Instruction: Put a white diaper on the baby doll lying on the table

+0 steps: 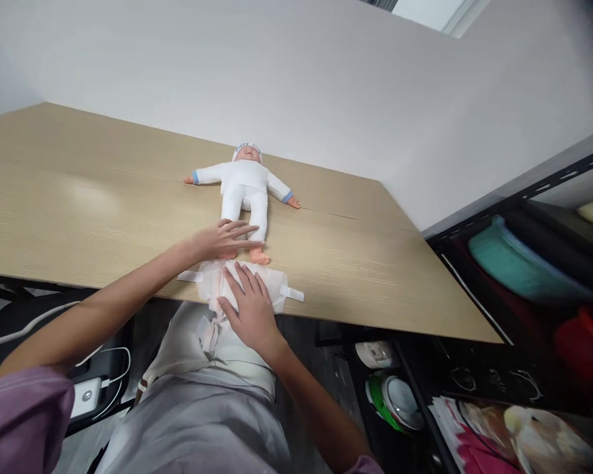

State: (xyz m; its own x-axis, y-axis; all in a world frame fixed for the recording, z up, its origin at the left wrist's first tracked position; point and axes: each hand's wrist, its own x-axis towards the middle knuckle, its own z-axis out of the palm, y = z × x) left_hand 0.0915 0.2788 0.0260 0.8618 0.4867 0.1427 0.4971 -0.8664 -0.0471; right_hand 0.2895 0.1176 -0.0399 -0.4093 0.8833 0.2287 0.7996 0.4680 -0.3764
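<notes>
- Doll (246,191) as landmark: soft baby figure, white suit w/ blue cuffs, plastic hands and feet, lying face-up lengthwise on pale wood-grain table (79,197), arms spread.
- Left hand (222,240): fingers flat and spread, resting at doll's feet/lower legs; nothing gripped, just touching, prob. to steady the legs.
- Right hand (250,306): palm down, fingers splayed, pressing on diaper (271,286), not closed round it; looks like it's kept flat that way.
- Diaper: just below doll's feet, at table's near edge; thin, crinkly white, side tabs sticking out left and right.
- Right of doll, well apart: dark shelf rack (524,197) w/ teal and red tubs, smooth plastic.
- Below doll, under table: white cables, charger.
</notes>
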